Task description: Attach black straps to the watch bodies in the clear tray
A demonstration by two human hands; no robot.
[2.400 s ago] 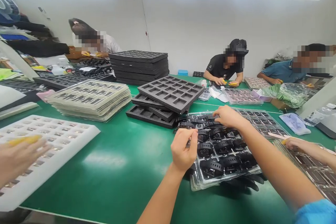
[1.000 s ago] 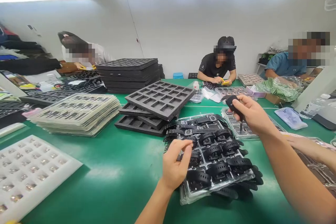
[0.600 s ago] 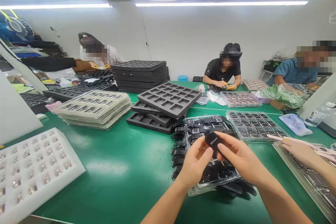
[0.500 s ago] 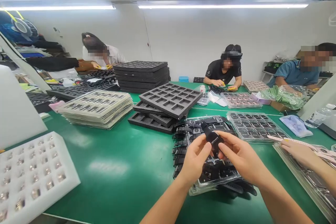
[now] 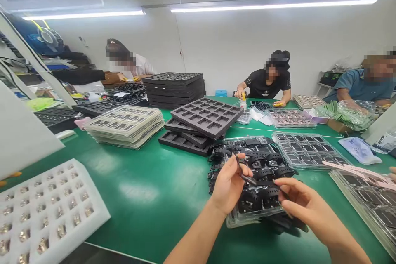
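Note:
My left hand (image 5: pixel 230 183) is closed on a black smartwatch (image 5: pixel 247 179), now tilted edge-on with a length of its strap upright between finger and thumb. Just right of it, my right hand (image 5: pixel 298 200) hovers over the pile with index finger and thumb apart. Its fingertips are slightly blurred beside a dark strap. Beneath both hands lies a clear plastic tray (image 5: pixel 235 219) loaded with several black watches and black straps (image 5: pixel 260 159). Some strap ends stick out past the tray's left side and lower right corner.
Black foam trays (image 5: pixel 207 117) are stacked behind. A stack of pale trays (image 5: pixel 123 121) stands left of them. A white foam block (image 5: pixel 93 210) holds small metal parts. To the right are a clear tray of watch faces (image 5: pixel 309 148) and a pink strap (image 5: pixel 355 169). Co-workers sit across the table.
The watch has turned from face-up in both hands to edge-on in my left hand. My right hand has come off it and moved right and down. The neighbouring hand at right has drawn back.

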